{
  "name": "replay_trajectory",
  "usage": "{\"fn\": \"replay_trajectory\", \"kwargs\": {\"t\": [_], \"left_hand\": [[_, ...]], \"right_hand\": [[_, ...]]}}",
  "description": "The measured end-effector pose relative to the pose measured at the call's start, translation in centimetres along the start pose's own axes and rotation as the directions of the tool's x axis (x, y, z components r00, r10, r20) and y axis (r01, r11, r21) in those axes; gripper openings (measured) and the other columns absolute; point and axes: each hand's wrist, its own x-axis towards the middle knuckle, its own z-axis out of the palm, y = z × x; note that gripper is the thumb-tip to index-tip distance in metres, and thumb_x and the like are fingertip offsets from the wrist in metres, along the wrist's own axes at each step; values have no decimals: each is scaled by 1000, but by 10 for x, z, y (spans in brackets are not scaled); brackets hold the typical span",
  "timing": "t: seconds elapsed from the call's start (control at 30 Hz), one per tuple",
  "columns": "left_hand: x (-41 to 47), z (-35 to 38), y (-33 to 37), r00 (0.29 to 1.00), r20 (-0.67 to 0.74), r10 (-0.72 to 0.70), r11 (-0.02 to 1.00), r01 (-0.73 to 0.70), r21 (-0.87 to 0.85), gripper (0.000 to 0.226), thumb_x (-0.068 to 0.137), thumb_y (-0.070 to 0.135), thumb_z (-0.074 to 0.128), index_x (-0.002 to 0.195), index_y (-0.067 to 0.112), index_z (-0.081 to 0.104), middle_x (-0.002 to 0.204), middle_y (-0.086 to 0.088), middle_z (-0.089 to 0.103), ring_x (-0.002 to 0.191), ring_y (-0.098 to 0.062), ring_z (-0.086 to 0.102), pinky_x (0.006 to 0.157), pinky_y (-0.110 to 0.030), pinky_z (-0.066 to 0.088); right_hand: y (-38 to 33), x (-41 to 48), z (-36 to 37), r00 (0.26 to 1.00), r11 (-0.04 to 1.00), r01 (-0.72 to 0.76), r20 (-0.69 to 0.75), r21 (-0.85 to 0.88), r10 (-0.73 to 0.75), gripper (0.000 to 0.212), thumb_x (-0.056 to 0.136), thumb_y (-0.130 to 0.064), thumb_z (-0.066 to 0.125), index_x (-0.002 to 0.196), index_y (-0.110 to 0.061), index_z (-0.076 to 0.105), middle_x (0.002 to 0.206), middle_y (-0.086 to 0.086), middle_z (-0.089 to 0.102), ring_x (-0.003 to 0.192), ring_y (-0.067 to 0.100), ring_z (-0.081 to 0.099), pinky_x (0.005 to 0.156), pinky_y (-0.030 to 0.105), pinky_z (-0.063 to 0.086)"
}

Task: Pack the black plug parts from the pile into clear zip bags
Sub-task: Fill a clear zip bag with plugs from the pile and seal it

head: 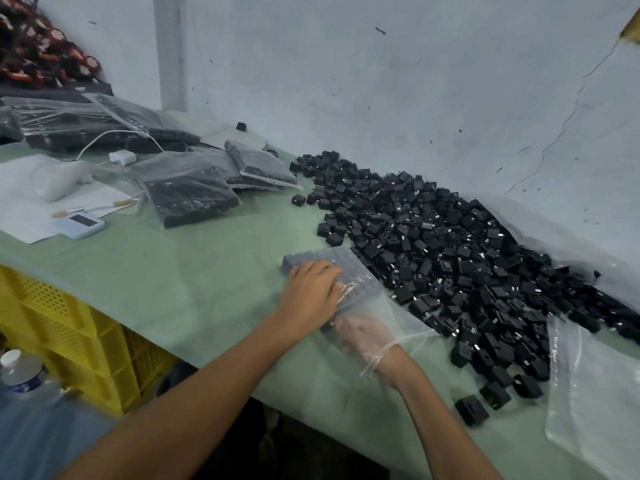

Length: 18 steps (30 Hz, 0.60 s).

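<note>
Your left hand (311, 296) lies flat with fairly straight fingers, pressing on the clear zip bag (391, 306) just left of the pile (467, 244). Your right hand (363, 336) is inside the bag's mouth, blurred by plastic, so I can't tell how its fingers sit. Rows of black plug parts (322, 259) are packed in the bag, touching the pile's left edge. Filled bags (187, 192) lie well left of the pile, and an empty bag (595, 393) overlaps its near right edge.
</note>
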Motion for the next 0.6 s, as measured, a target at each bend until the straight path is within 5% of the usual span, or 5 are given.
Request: {"fn": "replay_trajectory", "kwargs": {"t": [0.07,0.23,0.33,0.4,0.6], "left_hand": [[6,10,-6,998,55,-25,1000,24,10,43,106,39,41,144,22,52,154,0,44,147,-23,30,117,-40,20],[21,30,-2,970,153,-190,982,184,51,56,106,50,28,150,18,42,161,-5,35,151,-26,23,123,-45,12],[29,34,5,966,128,-227,970,212,118,55,104,52,28,138,17,52,148,-7,48,139,-27,38,118,-47,25],[33,35,6,966,108,-235,965,218,149,50,102,50,31,130,17,56,139,-8,55,129,-27,45,112,-45,31],[32,40,3,972,100,-215,947,182,263,46,101,49,34,128,17,54,136,-10,54,125,-30,45,105,-47,31]], "right_hand": [[3,2,-4,999,999,25,29,-35,-24,34,97,-14,61,66,-19,74,60,-10,66,56,0,60,57,12,47],[5,0,-6,996,984,51,80,-172,-37,12,95,-11,65,101,-14,75,87,-4,73,70,-9,62,70,10,49],[4,2,-4,997,975,63,57,-214,-52,16,97,-12,62,107,-8,74,105,22,71,80,15,67,81,24,50],[4,4,-4,1000,937,28,14,-348,-25,25,98,-24,59,104,-3,73,105,24,69,93,35,64,84,35,51],[5,6,-4,1000,938,-5,16,-347,12,25,96,-25,62,109,-5,71,112,19,69,107,35,63,91,36,49]]}}
